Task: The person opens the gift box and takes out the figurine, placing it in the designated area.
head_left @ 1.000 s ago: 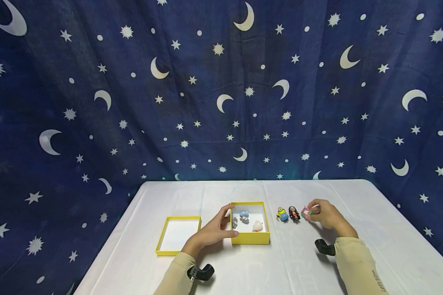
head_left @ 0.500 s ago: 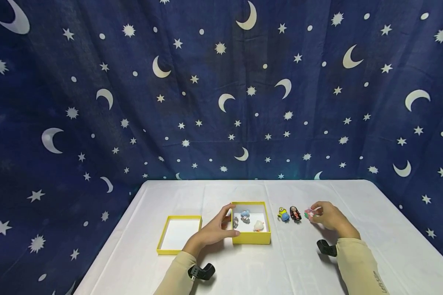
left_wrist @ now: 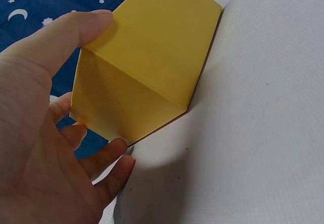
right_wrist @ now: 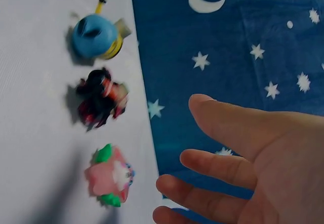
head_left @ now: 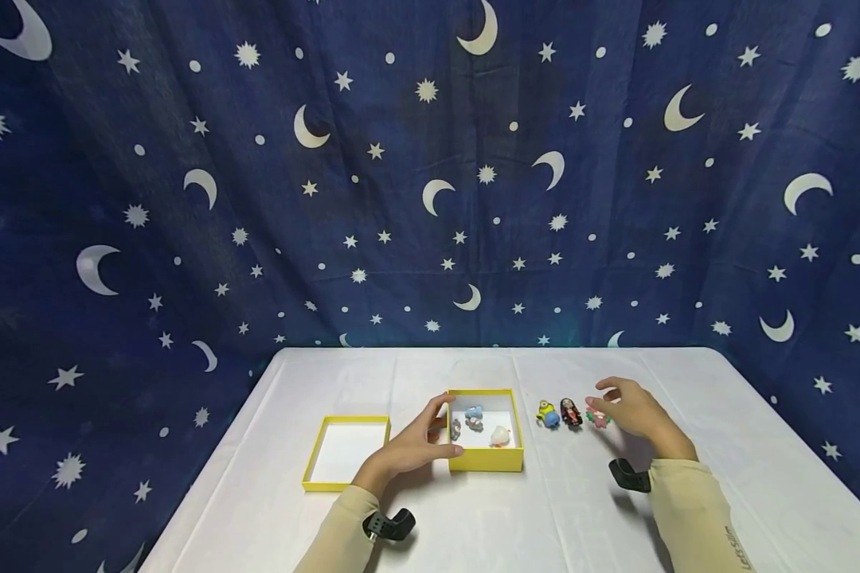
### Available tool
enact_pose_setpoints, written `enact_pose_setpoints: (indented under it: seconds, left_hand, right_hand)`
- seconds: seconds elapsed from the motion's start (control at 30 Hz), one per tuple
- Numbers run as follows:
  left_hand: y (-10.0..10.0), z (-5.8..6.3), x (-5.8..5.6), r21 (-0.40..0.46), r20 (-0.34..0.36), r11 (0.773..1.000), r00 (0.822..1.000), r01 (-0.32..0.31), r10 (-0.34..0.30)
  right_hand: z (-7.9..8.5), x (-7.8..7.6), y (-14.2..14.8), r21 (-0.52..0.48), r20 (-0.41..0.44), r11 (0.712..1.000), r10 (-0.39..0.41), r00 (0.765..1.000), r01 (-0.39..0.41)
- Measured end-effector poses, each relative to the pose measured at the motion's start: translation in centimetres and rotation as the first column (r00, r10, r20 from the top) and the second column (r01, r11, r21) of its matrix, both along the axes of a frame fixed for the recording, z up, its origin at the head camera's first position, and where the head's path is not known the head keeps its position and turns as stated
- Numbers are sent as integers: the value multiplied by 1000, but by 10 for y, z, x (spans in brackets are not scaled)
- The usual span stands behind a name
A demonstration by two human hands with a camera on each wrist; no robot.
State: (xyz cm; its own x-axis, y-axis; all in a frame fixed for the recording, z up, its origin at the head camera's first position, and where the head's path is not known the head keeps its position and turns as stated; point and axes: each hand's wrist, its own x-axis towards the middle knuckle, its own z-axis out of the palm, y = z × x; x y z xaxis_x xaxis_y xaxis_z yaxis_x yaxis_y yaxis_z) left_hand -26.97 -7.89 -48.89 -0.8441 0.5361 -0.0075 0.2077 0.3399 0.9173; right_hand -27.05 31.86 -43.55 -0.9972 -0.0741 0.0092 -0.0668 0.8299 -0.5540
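Observation:
My left hand [head_left: 408,451] grips the left end of an open yellow box [head_left: 486,461], thumb at the front corner and fingers at the back. In the left wrist view the thumb lies on the box's yellow side [left_wrist: 162,36]. Inside are a white figurine [head_left: 500,436] and some small grey and blue ones [head_left: 474,424]. Over a pink figurine with green parts [head_left: 599,419] hovers my right hand [head_left: 638,414], fingers spread and holding nothing; the right wrist view shows it apart from that figurine. Left of it lie a dark-haired doll figurine [head_left: 571,413] and a yellow-and-blue minion figurine [head_left: 548,415].
A shallow yellow-rimmed lid [head_left: 330,486] with a white inside lies left of the box, near the left forearm. Everything rests on a white-covered table [head_left: 530,525]. Behind its far edge hangs a dark blue curtain [head_left: 401,191] with moons and stars.
The right hand has let go of the pink figurine and lifted slightly, its fingers spreading. The figurine now lies on the table beside the dark-haired doll. The left hand keeps its hold.

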Motion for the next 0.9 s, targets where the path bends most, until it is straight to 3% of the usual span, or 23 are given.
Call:
enact_pose_setpoints:
  seconds: [0.3, 0.47, 0.9]
  left_hand:
    - [0, 1, 0, 6, 6, 1000, 1000, 5, -5]
    - [0, 2, 0, 2, 5, 1000, 1000, 3, -3]
    - [0, 2, 0, 12, 2, 1000, 1000, 12, -12]
  right_hand:
    - [13, 6, -18, 12, -9, 1000, -1, 1000, 1]
    - [13, 5, -27, -24, 8, 1000, 13, 1000, -13]
    - [12, 7, -56, -38, -70, 995, 92, 993, -95]
